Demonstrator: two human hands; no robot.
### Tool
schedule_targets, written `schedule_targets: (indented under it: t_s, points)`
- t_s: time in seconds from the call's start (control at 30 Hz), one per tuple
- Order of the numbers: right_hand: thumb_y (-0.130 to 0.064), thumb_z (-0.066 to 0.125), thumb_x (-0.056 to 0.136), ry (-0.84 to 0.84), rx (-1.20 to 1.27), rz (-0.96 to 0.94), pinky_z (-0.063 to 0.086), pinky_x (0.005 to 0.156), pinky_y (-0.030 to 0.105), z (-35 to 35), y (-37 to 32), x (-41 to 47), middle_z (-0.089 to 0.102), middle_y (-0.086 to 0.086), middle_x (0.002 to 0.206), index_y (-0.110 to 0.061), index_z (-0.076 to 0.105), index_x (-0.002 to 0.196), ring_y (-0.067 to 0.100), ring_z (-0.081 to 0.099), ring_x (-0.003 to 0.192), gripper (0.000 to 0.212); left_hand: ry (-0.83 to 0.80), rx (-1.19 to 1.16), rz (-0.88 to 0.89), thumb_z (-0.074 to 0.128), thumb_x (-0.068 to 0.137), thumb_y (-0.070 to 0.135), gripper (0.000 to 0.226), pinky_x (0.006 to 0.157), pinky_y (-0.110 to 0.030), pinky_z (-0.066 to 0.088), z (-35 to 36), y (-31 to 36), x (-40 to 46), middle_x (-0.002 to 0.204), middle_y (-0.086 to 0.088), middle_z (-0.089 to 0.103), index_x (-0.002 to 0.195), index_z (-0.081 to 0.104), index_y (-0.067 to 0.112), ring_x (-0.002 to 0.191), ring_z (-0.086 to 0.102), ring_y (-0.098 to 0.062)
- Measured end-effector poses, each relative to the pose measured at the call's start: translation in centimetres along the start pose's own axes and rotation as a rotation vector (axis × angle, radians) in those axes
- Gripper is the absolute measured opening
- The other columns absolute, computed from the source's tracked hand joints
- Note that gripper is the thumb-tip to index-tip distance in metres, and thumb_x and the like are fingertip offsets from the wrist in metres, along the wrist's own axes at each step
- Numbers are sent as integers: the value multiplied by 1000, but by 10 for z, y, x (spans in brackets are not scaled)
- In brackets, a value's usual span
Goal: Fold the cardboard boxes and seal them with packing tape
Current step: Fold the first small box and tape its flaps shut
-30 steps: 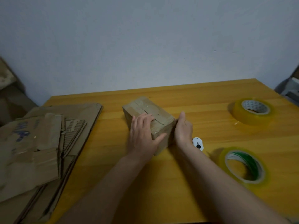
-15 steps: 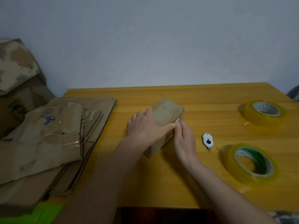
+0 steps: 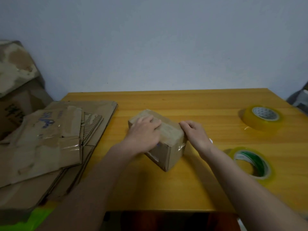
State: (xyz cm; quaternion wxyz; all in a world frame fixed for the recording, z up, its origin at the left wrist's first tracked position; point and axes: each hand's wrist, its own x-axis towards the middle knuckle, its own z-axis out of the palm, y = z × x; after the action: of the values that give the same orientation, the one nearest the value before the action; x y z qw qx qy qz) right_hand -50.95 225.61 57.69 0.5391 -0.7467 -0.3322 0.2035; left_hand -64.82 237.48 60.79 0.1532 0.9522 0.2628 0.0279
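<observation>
A small brown cardboard box (image 3: 168, 144) sits near the middle of the yellow wooden table (image 3: 191, 104). It is folded shut, worn and scuffed, with glossy clear tape showing along its near right edge and some blue marking on the near end face. Its long axis runs diagonally, from the far left toward the near right, and one corner points at the near table edge.

The left hand (image 3: 144, 135) lies flat on top of the box, fingers straight and spread toward its far end. The right hand (image 3: 195, 134) rests against the box's right side, its fingers loosely curled at the top edge; whether they pinch anything there I cannot tell.

Two rolls of tape lie flat on the right side of the table: a far roll (image 3: 262, 117) with a white core and a near roll (image 3: 251, 164) with a green and white core. A stack of flattened cardboard (image 3: 50, 140) covers the left end of the table, several sheets deep. A sliver of a small white thing (image 3: 211, 140) shows just beyond the right wrist.
</observation>
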Motion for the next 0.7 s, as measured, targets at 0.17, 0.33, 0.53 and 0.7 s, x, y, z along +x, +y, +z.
schedule_targets:
  t_s: [0.17,0.33,0.53,0.7]
  points:
    - [-21,52,95,94,-20,-23,30,53,24,-2,8,-15,48,-6,60,-13,56,68,6,38,57,28,-128,43,164,29,70,91,97,113,-34,-13,12,6,-5,161,10,-11,151,4,44,147,-14,-10]
    - [-21,53,95,157,-65,-30,45,70,35,-13,10,-25,60,-2,76,-12,64,87,14,53,72,17,-182,183,361,48,97,47,66,120,-36,-2,4,26,15,161,14,-2,150,9,46,148,-4,-11]
    - [-16,55,93,240,-150,-75,50,80,46,-39,22,-42,62,4,86,-14,63,107,25,61,85,16,22,142,389,59,94,31,67,117,-32,12,22,31,20,158,20,14,147,22,48,147,9,-7]
    - [-18,58,92,322,-282,-138,41,70,26,-55,33,-63,62,-4,88,-17,64,104,11,56,80,13,193,96,398,72,83,36,78,115,-30,11,37,24,16,156,22,21,146,26,48,145,16,-6]
